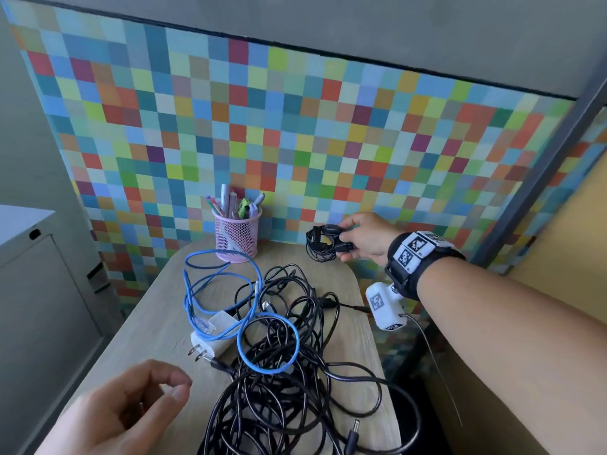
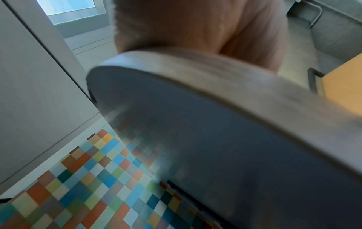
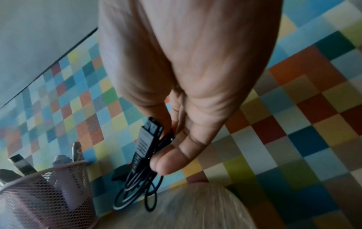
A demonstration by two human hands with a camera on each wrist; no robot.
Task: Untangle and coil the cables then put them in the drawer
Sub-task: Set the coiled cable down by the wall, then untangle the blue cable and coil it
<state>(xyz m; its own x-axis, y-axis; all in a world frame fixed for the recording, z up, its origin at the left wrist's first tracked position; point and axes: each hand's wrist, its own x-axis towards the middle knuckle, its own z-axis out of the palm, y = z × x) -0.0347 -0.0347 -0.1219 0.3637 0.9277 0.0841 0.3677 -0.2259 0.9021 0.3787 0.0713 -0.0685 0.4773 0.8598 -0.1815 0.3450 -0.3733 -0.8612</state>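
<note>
Right hand [image 1: 364, 238] gripping (outstretched), left hand [image 1: 131, 412] loose

A small light wooden table [image 1: 154, 326] with rounded corners is filling the lower middle of the head view. A pink mesh pen holder [image 1: 237, 236] is standing at its far edge, toward the upper middle of the tabletop. A blue cable [image 1: 226, 300] is lying looped across the centre-left, partly draping over a white plug adapter [image 1: 213, 339]. A big tangle of black cables [image 1: 279, 389] is sprawling over the centre and lower right, spilling past the right edge.
</note>
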